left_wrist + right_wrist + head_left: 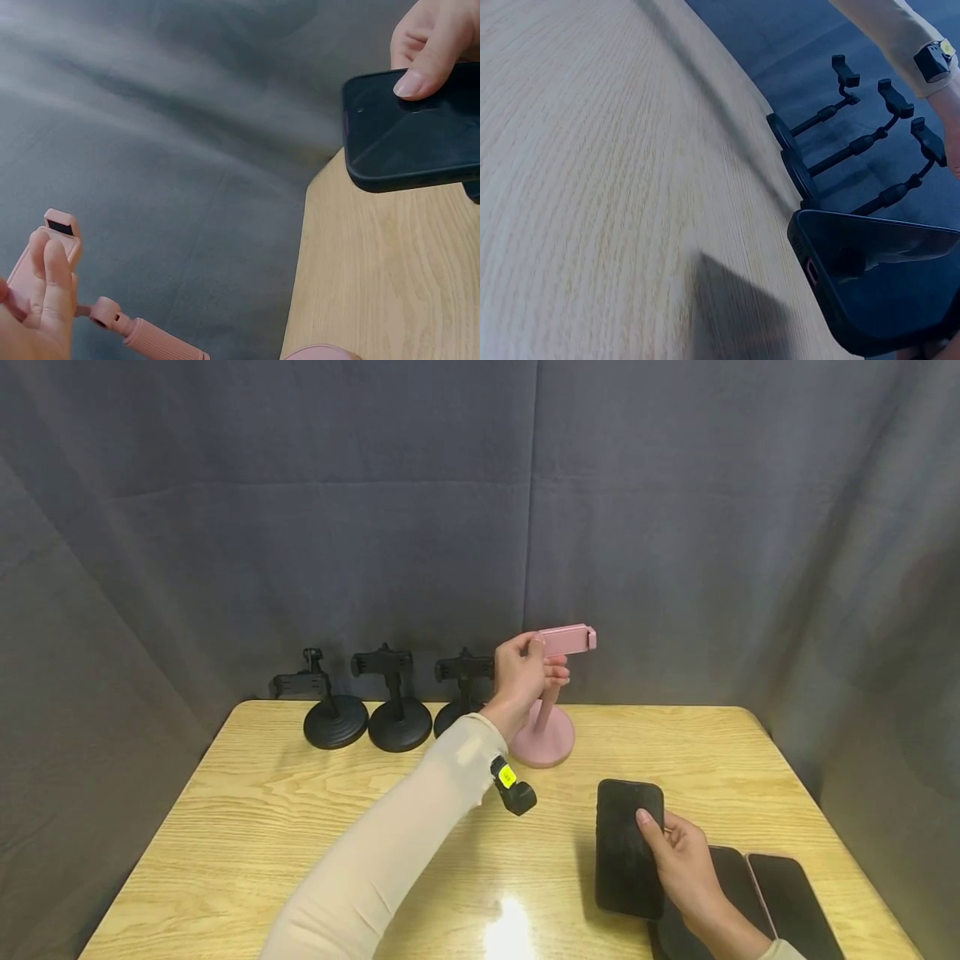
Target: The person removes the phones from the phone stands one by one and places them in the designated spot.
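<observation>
At the back of the table stands a pink phone stand [542, 745] on a round base, its clamp [570, 641] raised on a stem. My left hand [519, 681] grips the left end of that clamp, and the left wrist view shows two fingers [55, 281] lying across its face. My right hand [688, 870] holds a black smartphone [622, 852] above the table, thumb on the screen. The right wrist view catches the phone's edge [826, 296], and its shadow falls on the wood.
Three black phone stands are lined up at the back left, including the leftmost stand [335, 718] and the middle stand [400, 720]. Two more smartphones lie at the front right, a black phone [731, 868] and a pink-edged phone [795, 897]. A grey curtain [337, 527] hangs behind the table.
</observation>
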Demonstrator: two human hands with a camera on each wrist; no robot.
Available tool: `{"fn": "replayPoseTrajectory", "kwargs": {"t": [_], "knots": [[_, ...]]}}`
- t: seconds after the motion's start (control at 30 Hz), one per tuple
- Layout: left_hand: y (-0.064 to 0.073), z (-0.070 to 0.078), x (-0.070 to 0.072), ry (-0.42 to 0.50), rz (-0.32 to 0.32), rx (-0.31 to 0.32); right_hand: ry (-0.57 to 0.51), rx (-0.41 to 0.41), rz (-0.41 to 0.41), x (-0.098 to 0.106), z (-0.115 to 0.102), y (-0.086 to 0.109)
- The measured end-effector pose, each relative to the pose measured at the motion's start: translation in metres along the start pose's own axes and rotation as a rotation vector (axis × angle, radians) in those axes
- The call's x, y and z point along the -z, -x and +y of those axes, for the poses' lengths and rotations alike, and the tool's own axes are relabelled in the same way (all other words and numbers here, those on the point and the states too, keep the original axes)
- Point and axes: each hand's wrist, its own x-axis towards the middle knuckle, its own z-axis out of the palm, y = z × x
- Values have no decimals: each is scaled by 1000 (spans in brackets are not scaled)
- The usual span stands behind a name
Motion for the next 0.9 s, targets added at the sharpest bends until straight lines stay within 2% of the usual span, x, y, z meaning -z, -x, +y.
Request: {"fn": "replayPoseTrajectory", "kwargs": {"t": [0.4,0.63,0.9], "knots": [[-11,2,-8,-53,63,18,20,-33,61,-2,3,1],[-19,2,-3,4,86,42,10,-27,47,-1,7,0],[-19,2,-1,5,82,72,-3,-14,36,-1,10,-1]]}}
